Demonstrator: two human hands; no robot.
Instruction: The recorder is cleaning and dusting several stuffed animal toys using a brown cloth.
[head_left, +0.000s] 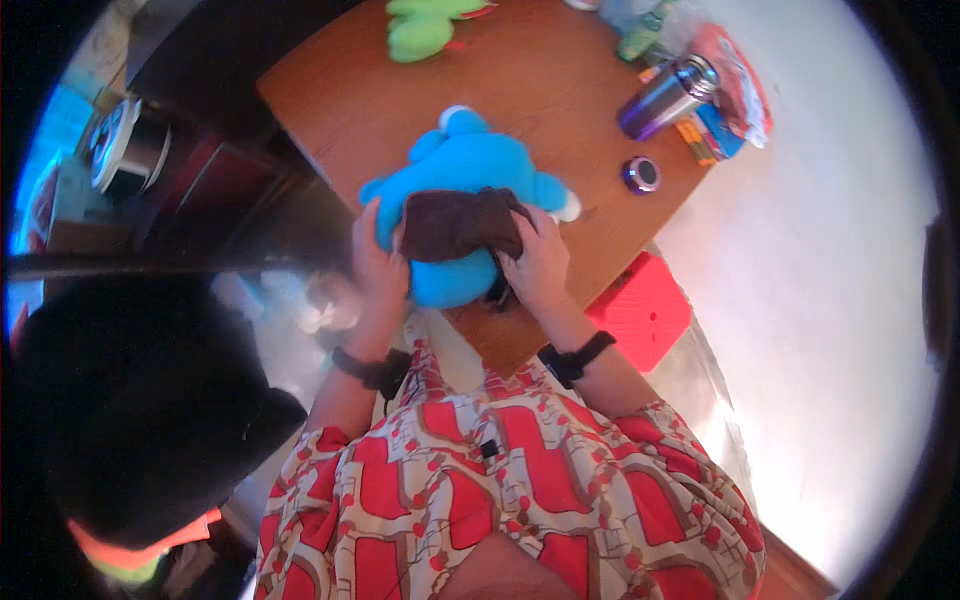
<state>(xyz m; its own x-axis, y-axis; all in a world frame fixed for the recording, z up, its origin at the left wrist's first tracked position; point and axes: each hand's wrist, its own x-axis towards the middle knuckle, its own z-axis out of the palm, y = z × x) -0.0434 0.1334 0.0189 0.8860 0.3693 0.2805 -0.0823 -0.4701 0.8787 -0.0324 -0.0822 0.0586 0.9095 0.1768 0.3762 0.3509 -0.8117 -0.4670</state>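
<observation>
A bright blue plush toy (480, 157) with white-tipped limbs lies near the table's front corner. Across it is a dark brown piece of cloth (442, 225), bunched towards its right end. My right hand (538, 259) pinches that bunched end between thumb and fingers. On the other side, my left hand (379, 251), somewhat blurred, is curled around the cloth's left edge and rests against the toy's side. A small dark item (499, 291) shows below my right fingers, too unclear to name.
On the brown wooden table (555, 82), a green plush toy (420, 36) lies at the far left. At the right edge are a purple-silver vacuum flask (664, 101), a round lid (642, 175) and a red plastic packet (742, 82). A red plastic stool (645, 315) stands beside the table.
</observation>
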